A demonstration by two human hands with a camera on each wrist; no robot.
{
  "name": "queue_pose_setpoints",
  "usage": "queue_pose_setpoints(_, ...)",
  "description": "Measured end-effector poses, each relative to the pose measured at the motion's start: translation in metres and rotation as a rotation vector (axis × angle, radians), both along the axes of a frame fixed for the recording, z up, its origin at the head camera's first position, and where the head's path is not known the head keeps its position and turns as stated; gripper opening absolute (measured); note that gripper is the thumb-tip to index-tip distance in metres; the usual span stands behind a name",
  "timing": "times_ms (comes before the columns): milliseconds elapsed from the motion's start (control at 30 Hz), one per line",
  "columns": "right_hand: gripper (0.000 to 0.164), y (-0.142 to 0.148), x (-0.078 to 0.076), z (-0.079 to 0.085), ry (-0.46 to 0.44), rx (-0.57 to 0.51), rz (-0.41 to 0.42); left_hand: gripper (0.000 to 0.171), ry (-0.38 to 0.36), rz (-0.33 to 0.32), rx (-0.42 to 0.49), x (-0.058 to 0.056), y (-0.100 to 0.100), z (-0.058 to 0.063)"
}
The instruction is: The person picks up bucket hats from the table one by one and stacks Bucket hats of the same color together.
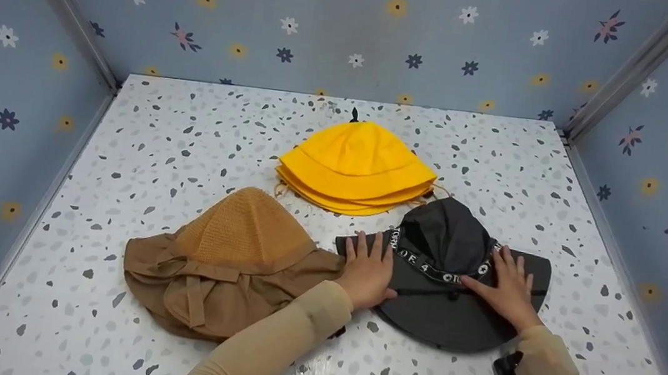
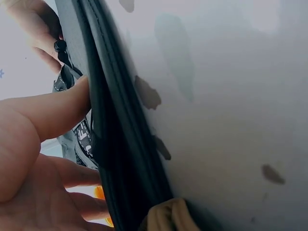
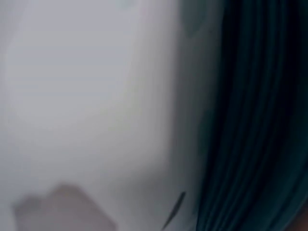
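Observation:
A dark grey hat (image 1: 451, 314) with a wide brim and a white-lettered black band lies on the table, crown pointing away from me. On the left part of its brim rests my left hand (image 1: 367, 272), fingers extended and pointing away. My right hand (image 1: 508, 289) lies with spread fingers on the right side, touching the band and brim. From the left wrist view, the left thumb and fingers (image 2: 53, 120) lie against the folded-looking dark brim (image 2: 108, 96). Close up in the right wrist view are layered dark brim edges (image 3: 255, 115); the right hand is mostly out of sight there.
Left of the grey hat lies a brown hat (image 1: 253, 235) with a bow, partly under my left forearm. Behind them sit stacked yellow bucket hats (image 1: 362, 159) with cords. Flower-patterned panels (image 1: 351, 32) enclose the speckled table (image 1: 177, 132) at the back and sides.

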State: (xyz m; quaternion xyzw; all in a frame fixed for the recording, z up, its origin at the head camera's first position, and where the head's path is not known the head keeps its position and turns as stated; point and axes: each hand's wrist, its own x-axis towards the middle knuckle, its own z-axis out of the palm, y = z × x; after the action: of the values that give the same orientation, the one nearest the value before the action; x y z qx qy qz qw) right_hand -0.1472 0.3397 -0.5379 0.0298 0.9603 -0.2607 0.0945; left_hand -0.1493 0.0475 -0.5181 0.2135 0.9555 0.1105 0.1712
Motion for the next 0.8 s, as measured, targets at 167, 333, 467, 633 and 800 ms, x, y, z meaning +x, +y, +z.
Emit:
queue_pose_setpoints(167,0.106,0.0012,-0.0001,-0.0013,-0.005,-0.019,0.001,0.085,0.007,-0.003,-0.008,0.0000,0.0015,-0.0017)
queue_pose_setpoints(333,0.106,0.0024,-0.0009,-0.0020,-0.007,-0.031,0.003,0.084,-0.001,-0.005,0.000,-0.0007,0.0020,-0.0009)
queue_pose_setpoints(467,0.107,0.0020,-0.0017,-0.0017,-0.013,-0.027,0.009,0.083,-0.007,-0.007,-0.011,-0.0019,0.0025,-0.0010)
queue_pose_setpoints(633,0.108,0.0011,-0.0023,-0.0007,-0.024,-0.007,0.013,0.084,-0.012,-0.007,-0.024,-0.0020,0.0025,-0.0003)
queue_pose_setpoints(800,0.108,0.0028,-0.0063,0.0062,-0.036,0.037,0.025,0.084,-0.060,0.005,0.041,-0.0067,-0.0002,0.0056)
